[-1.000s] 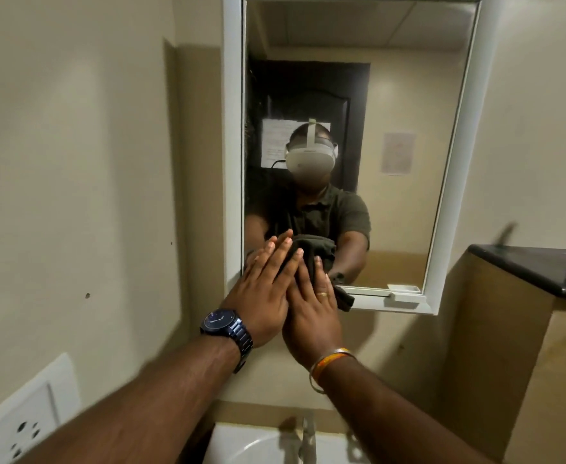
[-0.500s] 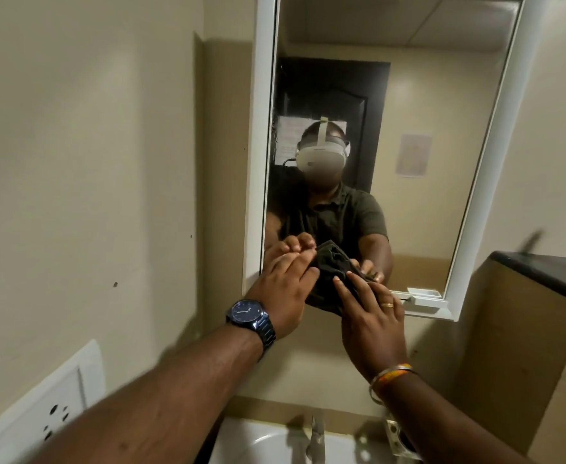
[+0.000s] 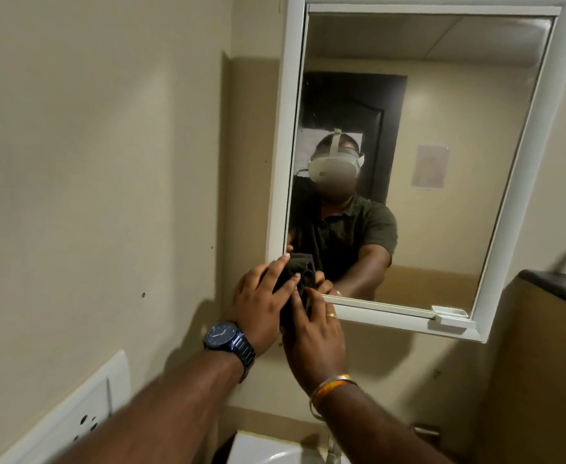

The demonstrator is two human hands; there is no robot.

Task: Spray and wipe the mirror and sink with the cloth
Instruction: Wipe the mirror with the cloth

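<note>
since the earlier frames the cloth (image 3: 297,279) has been carried from the lower middle of the mirror (image 3: 418,155) to its bottom left corner, and both hands have gone with it; the view has also tipped up, so more glass and less basin is shown. judged from this, the mirror wipe is being finished along the lower edge and left frame, and the sink part is not yet started.

head view: the dark cloth is bunched and pressed at the corner where glass meets white frame. the left hand (image 3: 262,301) is spread flat over the cloth's left side, fingers extended. the right hand (image 3: 315,333) is laid on its lower right part, fingers curled onto the fabric; a full grip cannot be told. no spray bottle is seen.

containers: only the sink (image 3: 268,452) is shown, at the bottom edge, mostly cut off; nothing is seen in the visible part. a small white tray (image 3: 450,312) at the frame's bottom right corner appears empty.
</note>
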